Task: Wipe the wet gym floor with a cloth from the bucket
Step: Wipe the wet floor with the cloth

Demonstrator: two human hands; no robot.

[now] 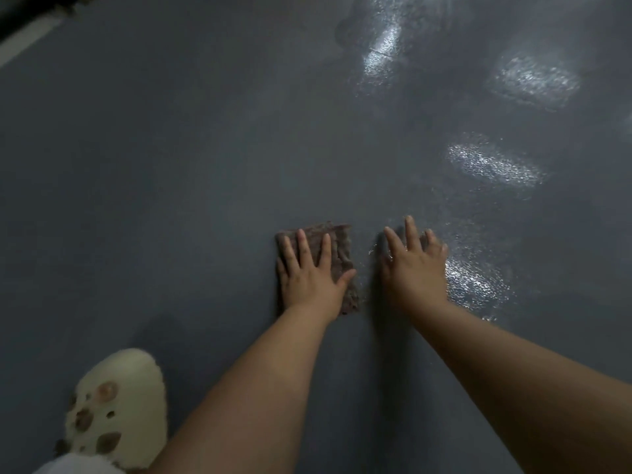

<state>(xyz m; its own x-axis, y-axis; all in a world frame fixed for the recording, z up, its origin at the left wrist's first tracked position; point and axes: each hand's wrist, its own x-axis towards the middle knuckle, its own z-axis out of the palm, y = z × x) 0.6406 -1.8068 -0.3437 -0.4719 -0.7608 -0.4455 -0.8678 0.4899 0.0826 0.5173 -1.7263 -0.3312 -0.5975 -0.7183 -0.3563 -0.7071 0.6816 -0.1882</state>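
Grey floor: your floor (171, 165) fills the head view, dull across the left half and shiny with wet patches (496, 164) running down the right side from the upper right of the frame to just beside your right hand.

Cloth: the brownish cloth (338, 248) lies flat on the floor at lower centre, folded to a rough rectangle, with its upper and right edges showing past your fingers.

Left hand: your left hand (313, 271) is spread flat, palm down, pressing on the cloth; the fingers are splayed, not curled around it.

Right hand: your right hand (415, 265) is also open and flat, fingers spread, resting on the bare floor just right of the cloth, at the edge of the nearest wet sheen. It touches no cloth that I can see.

Step in hand: you appear to be in the wiping itself, cloth down and under pressure, right hand propping you.

Next move: by my judgement, push the cloth rightward into the glistening patch beside your right hand, then work up toward the patches further away; keep the palm flat so the cloth does not bunch.

Bucket: no bucket shows anywhere in this view, so what is in it cannot be told.

Shoe: a cream clog (119, 408) with holes sits at lower left, on the dull part of the floor.
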